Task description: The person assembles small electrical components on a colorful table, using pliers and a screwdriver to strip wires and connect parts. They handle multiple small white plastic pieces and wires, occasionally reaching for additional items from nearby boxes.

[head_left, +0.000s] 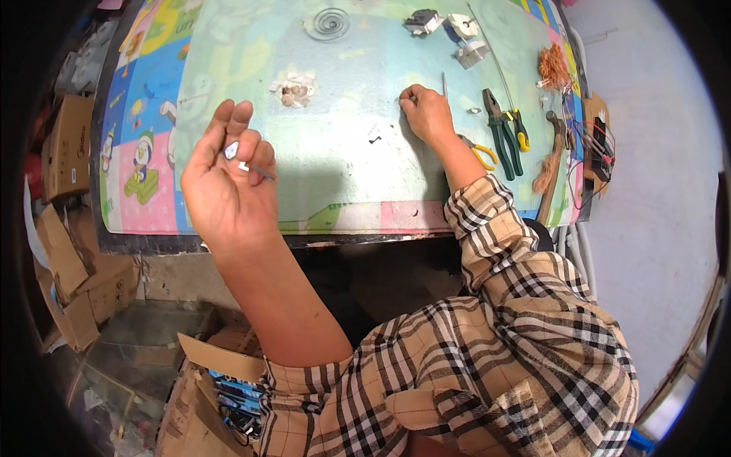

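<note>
Palm up over the table's left part, my left hand point(232, 186) has its ring and little fingers curled around small white pieces point(231, 150); the other fingers are bent loosely. My right hand point(426, 113) rests on the table right of the middle, fingertips pinched together. Whatever is in that pinch is too small or hidden to make out. A thin grey metal rod point(445, 82) shows just beside the right hand's knuckles. Between the two hands lie small dark bits point(374, 140). Beyond my left hand sits a little pile of pale and brownish small parts point(294, 90).
Right of my right forearm lie green-handled pliers point(504, 137), yellow-handled pliers point(481, 154), a yellow-black screwdriver point(521, 131) and a hammer point(550, 167). Copper wire point(553, 67) and plug-like parts point(462, 27) lie farther back. A wire coil point(330, 25) is at the far edge. Cardboard boxes point(70, 148) stand left.
</note>
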Tool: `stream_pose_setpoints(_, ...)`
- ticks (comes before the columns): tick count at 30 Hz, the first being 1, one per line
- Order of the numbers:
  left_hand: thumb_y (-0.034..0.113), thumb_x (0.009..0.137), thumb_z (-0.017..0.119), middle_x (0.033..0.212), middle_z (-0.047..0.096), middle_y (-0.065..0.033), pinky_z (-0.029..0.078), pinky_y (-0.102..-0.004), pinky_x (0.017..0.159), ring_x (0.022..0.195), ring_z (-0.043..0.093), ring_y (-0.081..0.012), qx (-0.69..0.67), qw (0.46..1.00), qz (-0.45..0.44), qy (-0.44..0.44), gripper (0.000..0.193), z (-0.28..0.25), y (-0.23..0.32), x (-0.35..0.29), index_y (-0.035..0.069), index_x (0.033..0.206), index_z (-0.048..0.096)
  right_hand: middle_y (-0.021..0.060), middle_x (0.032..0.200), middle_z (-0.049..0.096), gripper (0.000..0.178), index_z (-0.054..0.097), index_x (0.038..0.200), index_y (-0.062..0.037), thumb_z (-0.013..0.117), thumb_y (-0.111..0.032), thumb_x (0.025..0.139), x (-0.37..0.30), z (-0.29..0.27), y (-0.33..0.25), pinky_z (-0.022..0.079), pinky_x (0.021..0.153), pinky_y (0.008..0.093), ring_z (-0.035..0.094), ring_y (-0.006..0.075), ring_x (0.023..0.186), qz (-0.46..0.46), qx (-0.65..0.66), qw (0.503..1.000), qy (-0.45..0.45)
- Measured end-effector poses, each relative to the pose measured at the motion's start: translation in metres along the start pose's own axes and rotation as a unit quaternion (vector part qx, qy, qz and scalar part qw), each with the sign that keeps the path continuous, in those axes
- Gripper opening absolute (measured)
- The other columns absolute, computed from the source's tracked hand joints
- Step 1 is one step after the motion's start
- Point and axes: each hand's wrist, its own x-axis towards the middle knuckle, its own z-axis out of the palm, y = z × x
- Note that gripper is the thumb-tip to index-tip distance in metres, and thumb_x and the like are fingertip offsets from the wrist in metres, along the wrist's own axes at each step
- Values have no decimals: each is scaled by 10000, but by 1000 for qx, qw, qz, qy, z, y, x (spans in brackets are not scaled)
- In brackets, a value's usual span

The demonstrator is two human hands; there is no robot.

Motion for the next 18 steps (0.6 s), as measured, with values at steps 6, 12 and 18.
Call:
stream_pose_setpoints(6,77,940,394,946,576,-140,287,-221,438,519,399,-105,17,1000,-3,-5,181,1,-1,0,-43,1044,482,184,840,678,239,685,906,14,600,-162,769,0,33,-14,504,754,335,655,264,774,12,191,979,-65)
stream_pose_setpoints(12,75,941,385,953,583,-140,292,-224,441,519,397,-103,4,1000,-6,-4,184,-2,2,-1,-43,1043,482,37,690,598,267,675,973,-6,623,-220,823,9,21,-76,427,594,254,519,110,615,26,361,916,-170)
stream_pose_setpoints(18,73,942,376,952,581,-141,287,-224,441,520,387,-104,5,1000,0,-9,188,-2,4,-1,-46,1042,482,-36,669,553,180,673,937,-41,636,-182,832,6,-9,-36,385,509,214,470,55,601,47,252,937,-239)
